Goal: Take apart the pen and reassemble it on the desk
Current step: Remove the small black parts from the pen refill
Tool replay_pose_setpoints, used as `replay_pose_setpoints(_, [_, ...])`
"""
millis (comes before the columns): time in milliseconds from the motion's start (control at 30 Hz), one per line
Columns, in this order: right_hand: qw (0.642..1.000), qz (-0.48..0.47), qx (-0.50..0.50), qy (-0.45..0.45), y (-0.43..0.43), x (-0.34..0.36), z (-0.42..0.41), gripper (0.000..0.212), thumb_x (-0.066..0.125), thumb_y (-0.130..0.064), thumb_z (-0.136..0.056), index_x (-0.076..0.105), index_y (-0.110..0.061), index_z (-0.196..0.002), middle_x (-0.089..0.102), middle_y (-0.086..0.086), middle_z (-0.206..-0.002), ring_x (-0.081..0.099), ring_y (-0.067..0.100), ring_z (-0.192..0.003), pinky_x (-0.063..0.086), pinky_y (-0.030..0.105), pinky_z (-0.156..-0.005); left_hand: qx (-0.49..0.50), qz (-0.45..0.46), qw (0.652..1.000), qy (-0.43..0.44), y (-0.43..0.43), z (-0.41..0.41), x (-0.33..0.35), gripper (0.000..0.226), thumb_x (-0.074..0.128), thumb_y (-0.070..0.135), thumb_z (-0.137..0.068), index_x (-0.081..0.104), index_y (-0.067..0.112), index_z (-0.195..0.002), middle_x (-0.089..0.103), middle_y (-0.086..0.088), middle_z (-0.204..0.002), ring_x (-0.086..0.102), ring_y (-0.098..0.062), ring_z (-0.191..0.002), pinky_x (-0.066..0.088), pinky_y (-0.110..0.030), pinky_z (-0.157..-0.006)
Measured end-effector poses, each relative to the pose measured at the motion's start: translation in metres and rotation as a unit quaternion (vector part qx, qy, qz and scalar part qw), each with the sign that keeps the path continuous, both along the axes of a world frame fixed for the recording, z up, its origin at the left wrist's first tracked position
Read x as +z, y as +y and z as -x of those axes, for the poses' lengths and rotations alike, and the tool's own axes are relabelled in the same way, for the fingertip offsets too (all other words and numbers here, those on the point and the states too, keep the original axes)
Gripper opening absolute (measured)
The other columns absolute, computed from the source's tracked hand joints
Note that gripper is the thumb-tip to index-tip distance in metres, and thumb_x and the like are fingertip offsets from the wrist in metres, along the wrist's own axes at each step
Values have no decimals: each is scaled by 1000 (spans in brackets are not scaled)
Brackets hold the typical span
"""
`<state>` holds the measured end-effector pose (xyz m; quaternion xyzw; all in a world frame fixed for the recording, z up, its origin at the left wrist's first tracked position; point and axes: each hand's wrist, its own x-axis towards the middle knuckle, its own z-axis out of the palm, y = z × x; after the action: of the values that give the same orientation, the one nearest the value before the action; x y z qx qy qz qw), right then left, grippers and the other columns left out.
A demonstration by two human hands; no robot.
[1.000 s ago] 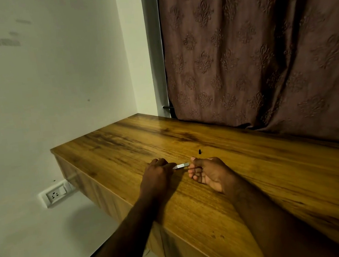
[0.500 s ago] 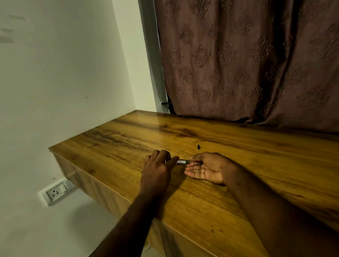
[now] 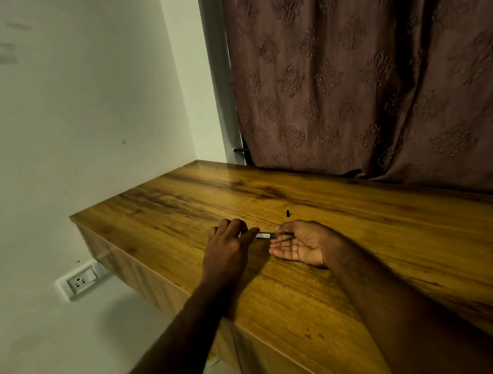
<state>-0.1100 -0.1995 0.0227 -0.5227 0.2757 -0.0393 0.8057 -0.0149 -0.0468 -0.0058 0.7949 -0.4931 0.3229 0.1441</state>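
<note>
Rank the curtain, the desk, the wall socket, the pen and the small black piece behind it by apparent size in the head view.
1. curtain and desk: both cut off by the frame, so unranked.
2. wall socket.
3. pen, partly hidden by the left hand and right hand.
4. small black piece.

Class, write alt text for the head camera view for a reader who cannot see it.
On a wooden desk, the left hand holds one end of a pale pen barrel; the right hand lies palm up at its other end. A small black part stands just beyond.
</note>
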Motion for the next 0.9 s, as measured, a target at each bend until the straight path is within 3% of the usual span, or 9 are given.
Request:
replay_pose_setpoints(100, [1000, 10, -2, 4, 0, -1, -2, 13, 50, -10, -96, 57, 0, -90, 63, 22, -85, 70, 25, -53, 56, 27, -45, -7, 6, 1000, -6, -1, 0, 0, 36, 42, 28, -84, 70, 21, -105, 63, -5, -89, 57, -24, -77, 44, -35, -60])
replay_pose_setpoints(400, [999, 29, 1, 20, 4, 2, 0, 19, 48, -14, -97, 57, 0, -89, 62, 20, -84, 64, 27, -70, 55, 24, -43, -12, 10, 1000, -3, -2, 1, -1, 35, 42, 30, -84, 70, 22, -104, 63, -4, -87, 57, -23, -75, 41, -33, -59])
replay_pose_setpoints(767, [998, 57, 1, 27, 6, 4, 1, 20, 51, -19, -96, 57, -1, -99, 60, 17, -82, 64, 26, -68, 52, 22, -41, -14, 26, 1000, -5, -1, 0, -1, 35, 42, 28, -84, 70, 22, -105, 63, -4, -88, 56, -24, -76, 41, -34, -59])
replay_pose_setpoints(900, [997, 76, -5, 32, 6, 3, 0, 26, 50, -20, -97, 58, 3, -88, 60, 16, -79, 63, 24, -65, 52, 21, -41, -22, 38, 999, -13, -1, 1, -1, 35, 42, 28, -84, 69, 22, -105, 63, -5, -89, 53, -22, -79, 41, -33, -61])
